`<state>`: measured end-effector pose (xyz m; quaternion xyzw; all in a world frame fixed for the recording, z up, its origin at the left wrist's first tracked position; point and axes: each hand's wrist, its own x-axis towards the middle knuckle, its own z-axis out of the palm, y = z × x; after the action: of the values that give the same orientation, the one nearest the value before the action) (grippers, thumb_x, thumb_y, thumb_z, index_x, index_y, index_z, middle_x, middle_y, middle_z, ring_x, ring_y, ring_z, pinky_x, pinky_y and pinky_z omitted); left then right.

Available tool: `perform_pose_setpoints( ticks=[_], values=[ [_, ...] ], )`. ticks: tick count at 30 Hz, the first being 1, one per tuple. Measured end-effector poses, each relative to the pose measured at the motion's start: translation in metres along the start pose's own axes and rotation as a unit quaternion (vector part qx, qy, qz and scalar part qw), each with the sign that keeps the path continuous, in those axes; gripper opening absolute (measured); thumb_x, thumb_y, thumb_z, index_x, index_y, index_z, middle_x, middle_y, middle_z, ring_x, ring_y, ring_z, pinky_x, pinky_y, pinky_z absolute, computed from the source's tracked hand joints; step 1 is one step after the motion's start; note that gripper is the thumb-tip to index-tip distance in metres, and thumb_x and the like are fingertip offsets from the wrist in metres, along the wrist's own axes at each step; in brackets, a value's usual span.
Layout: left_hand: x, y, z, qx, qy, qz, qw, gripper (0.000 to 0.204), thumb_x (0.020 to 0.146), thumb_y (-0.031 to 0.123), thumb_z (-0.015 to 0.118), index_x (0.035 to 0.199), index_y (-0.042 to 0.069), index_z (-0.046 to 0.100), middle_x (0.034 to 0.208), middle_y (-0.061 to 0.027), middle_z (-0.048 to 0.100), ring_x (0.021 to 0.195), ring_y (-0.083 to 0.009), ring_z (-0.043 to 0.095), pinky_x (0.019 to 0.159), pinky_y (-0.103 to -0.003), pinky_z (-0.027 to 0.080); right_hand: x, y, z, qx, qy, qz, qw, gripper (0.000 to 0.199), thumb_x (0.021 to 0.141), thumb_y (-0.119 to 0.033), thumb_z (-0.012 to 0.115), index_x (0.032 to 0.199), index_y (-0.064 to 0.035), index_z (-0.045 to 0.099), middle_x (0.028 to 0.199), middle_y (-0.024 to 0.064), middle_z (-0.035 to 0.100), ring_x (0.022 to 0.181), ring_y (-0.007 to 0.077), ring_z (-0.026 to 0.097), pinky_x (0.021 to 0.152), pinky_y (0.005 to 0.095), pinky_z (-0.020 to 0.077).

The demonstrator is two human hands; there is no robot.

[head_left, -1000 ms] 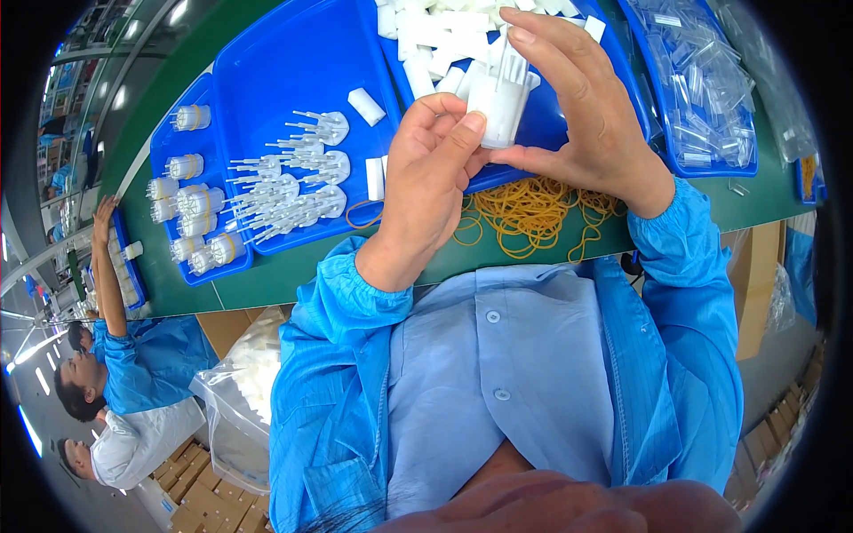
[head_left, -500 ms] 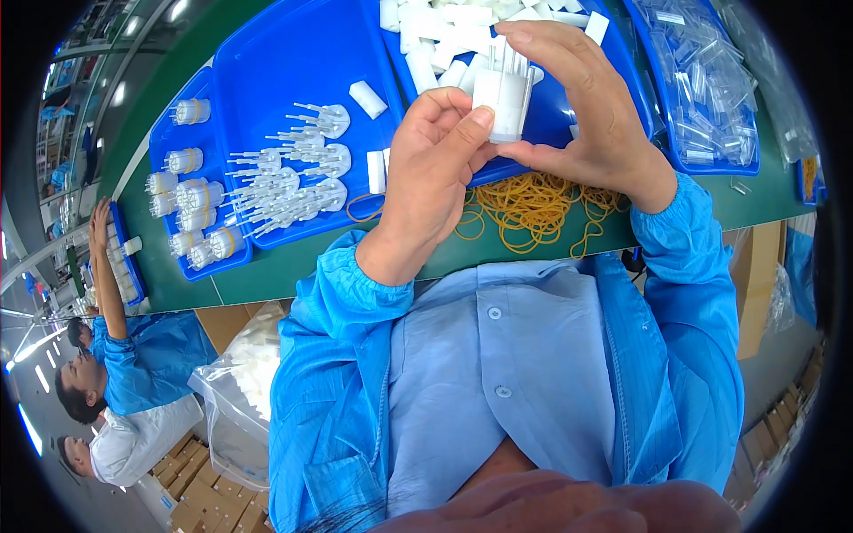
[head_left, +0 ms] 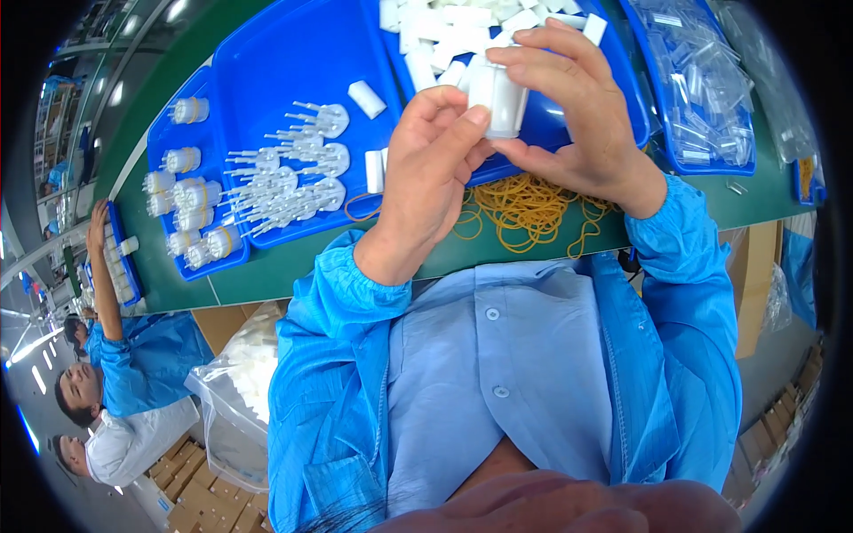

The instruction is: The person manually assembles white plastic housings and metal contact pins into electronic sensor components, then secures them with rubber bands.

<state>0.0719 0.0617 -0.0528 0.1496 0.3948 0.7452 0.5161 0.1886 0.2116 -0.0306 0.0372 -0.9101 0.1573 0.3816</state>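
Note:
In front of my chest, my left hand (head_left: pixel 435 147) pinches a white cylindrical part (head_left: pixel 495 99) between thumb and fingers, low on its left side. My right hand (head_left: pixel 582 111) curves round the other side, fingertips at the top end and thumb at the base. The part stands roughly upright; its far side is hidden. Beyond it lies a pile of white blocks (head_left: pixel 440 37) in a blue tray. Loose yellow rubber bands (head_left: pixel 524 211) lie on the table just below my hands. To the left, several white discs with long prongs (head_left: pixel 293 173) lie in another blue tray (head_left: pixel 293 58).
A small blue tray at far left holds several rubber-banded white assemblies (head_left: pixel 197 195). Clear tubes (head_left: pixel 697 89) fill a blue tray at right, beside clear plastic bags (head_left: pixel 769 80). A co-worker's arm (head_left: pixel 108 284) reaches to the table's left end. A plastic bag (head_left: pixel 240 391) stands below.
My right fingertips have closed in over the top of the white part, and the thin rods that stuck up there no longer show. The part has shifted slightly left.

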Motion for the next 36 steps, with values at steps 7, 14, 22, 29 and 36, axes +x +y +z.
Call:
perform_pose_setpoints(
  ticks=[7,14,22,29,36],
  values=[
    [-0.004,0.007,-0.007,0.069,0.037,0.097,0.992,0.025,0.092,0.007,0.054,0.116,0.002,0.050,0.115,-0.0149,0.058,0.104,-0.0251,0.060,0.086,-0.040,0.053,0.011,0.002,-0.015,0.020,0.013,0.015,1.000,0.041,0.073,-0.017,0.074,0.111,-0.0085,0.060,0.119,0.0085,0.059,0.116,0.0305,0.053,0.098,0.0413,0.0430],
    [-0.002,0.015,-0.002,0.210,0.066,0.237,0.946,0.027,0.093,0.007,0.055,0.119,0.002,0.049,0.119,-0.0145,0.056,0.108,-0.0253,0.059,0.087,-0.038,0.052,-0.050,0.099,-0.106,-0.207,-0.062,0.288,0.933,0.033,0.085,-0.027,0.068,0.110,-0.0060,0.063,0.096,0.0132,0.067,0.084,0.0266,0.065,0.075,0.0357,0.0517],
    [0.002,0.009,-0.002,0.217,0.053,0.192,0.956,0.032,0.094,0.012,0.057,0.123,0.000,0.053,0.120,-0.0137,0.055,0.110,-0.0237,0.057,0.091,-0.036,0.050,-0.074,0.114,-0.095,-0.143,-0.062,0.371,0.915,0.031,0.085,-0.027,0.065,0.110,-0.0080,0.062,0.086,0.0136,0.067,0.075,0.0299,0.064,0.067,0.0386,0.0499],
    [-0.002,0.008,-0.001,0.173,0.027,0.150,0.973,0.032,0.089,0.004,0.062,0.120,-0.002,0.056,0.108,-0.0107,0.061,0.096,-0.0139,0.058,0.081,-0.026,0.050,-0.025,0.055,-0.083,0.263,0.000,0.325,0.908,0.022,0.087,-0.011,0.064,0.107,-0.0033,0.065,0.097,0.0049,0.062,0.082,0.0115,0.060,0.070,0.0239,0.0498],
    [0.000,0.010,-0.005,0.154,0.002,0.148,0.977,0.031,0.088,0.001,0.063,0.119,-0.002,0.056,0.114,-0.0110,0.059,0.105,-0.0154,0.055,0.087,-0.026,0.046,0.002,0.041,-0.043,0.465,-0.034,0.246,0.850,0.024,0.089,-0.007,0.058,0.113,-0.0008,0.061,0.101,0.0055,0.059,0.085,0.0112,0.059,0.075,0.0242,0.0496]
  ],
)
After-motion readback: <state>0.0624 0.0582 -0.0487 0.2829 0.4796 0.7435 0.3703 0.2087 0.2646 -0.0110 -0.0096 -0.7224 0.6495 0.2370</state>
